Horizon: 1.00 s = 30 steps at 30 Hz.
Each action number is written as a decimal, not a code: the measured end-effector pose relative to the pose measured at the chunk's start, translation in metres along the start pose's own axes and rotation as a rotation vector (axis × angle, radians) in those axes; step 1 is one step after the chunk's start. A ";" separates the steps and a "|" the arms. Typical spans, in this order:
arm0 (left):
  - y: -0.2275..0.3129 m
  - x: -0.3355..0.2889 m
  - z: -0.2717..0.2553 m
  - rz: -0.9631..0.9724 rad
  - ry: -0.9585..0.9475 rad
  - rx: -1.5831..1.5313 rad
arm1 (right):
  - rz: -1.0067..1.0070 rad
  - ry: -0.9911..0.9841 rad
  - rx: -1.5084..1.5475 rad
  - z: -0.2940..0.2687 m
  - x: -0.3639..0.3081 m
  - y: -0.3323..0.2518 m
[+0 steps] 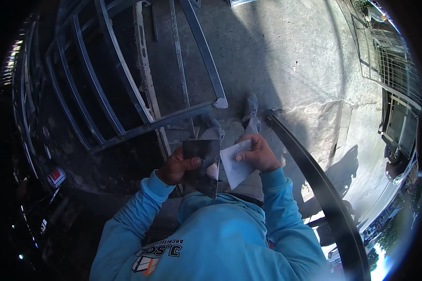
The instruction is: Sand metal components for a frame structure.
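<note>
In my left hand (177, 166) is a dark flat rectangular plate (200, 149), its thumb pressed on the face and its other fingers mostly hidden behind. A pale pinkish patch (212, 171) shows on the plate's lower right part; I cannot tell whether it is a paste or a mark. My right hand (261, 155) grips a thin whitish four-sided sheet (235, 169) between thumb and fingers, close beside the plate's right edge. The sheet's material cannot be made out. Both things are in front of my waist, above the floor.
A grey metal frame with parallel bars (150, 122) stands ahead to the left, a whitish patch (220, 103) on its near corner. A long dark beam (314, 187) runs along my right. A red and white can (56, 177) is at far left. A vehicle (398, 126) is at far right.
</note>
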<state>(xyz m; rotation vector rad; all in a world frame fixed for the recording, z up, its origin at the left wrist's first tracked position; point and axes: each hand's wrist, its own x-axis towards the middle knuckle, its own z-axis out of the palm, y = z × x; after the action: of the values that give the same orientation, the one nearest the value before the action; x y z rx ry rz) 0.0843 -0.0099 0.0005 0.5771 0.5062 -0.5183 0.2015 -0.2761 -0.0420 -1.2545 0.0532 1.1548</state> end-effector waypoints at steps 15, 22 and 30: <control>0.035 -0.029 -0.016 0.301 0.337 0.240 | -0.823 0.586 -0.104 0.005 0.068 0.021; 0.032 -0.025 -0.024 0.285 0.394 0.305 | -0.635 0.010 0.533 -0.013 0.086 0.048; 0.038 -0.036 -0.029 0.302 0.409 0.264 | -0.650 -0.160 0.782 -0.008 0.150 0.050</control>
<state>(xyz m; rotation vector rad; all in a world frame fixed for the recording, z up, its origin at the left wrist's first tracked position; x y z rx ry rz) 0.0704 0.0465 0.0148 1.0047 0.7287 -0.1757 0.2427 -0.1925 -0.1702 -0.4174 -0.0230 0.5570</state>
